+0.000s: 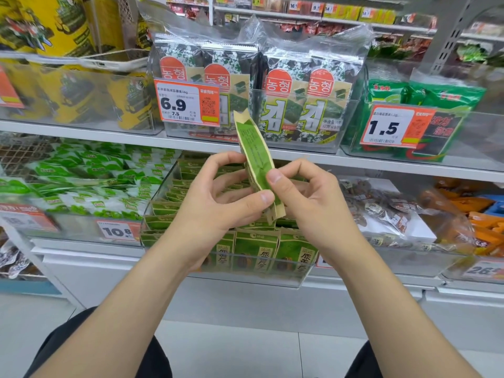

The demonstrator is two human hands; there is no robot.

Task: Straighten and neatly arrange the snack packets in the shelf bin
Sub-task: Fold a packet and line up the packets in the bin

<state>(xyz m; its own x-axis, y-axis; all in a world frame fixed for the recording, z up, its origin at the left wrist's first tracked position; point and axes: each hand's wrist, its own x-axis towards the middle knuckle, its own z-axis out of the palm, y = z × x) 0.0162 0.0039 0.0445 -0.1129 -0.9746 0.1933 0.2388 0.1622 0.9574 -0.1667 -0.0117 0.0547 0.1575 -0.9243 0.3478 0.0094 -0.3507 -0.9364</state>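
Note:
A narrow green and tan snack packet [255,156] stands nearly upright, edge-on to me, above a clear shelf bin [245,276]. My left hand [218,197] pinches its lower part between thumb and fingers. My right hand [305,197] pinches the same packet from the right side with its thumb on the front edge. Inside the bin stand several rows of matching green packets [256,249]; the front row is upright and faces me, while the rows behind lean at the left. My hands hide the middle of the bin.
Clear bins line the shelves: green-white packets [90,184] to the left, brown wrapped snacks [381,211] and orange packs [480,222] to the right. The upper shelf holds large seaweed packs [294,85], green packs [425,105] and price tags [186,103]. White floor lies below.

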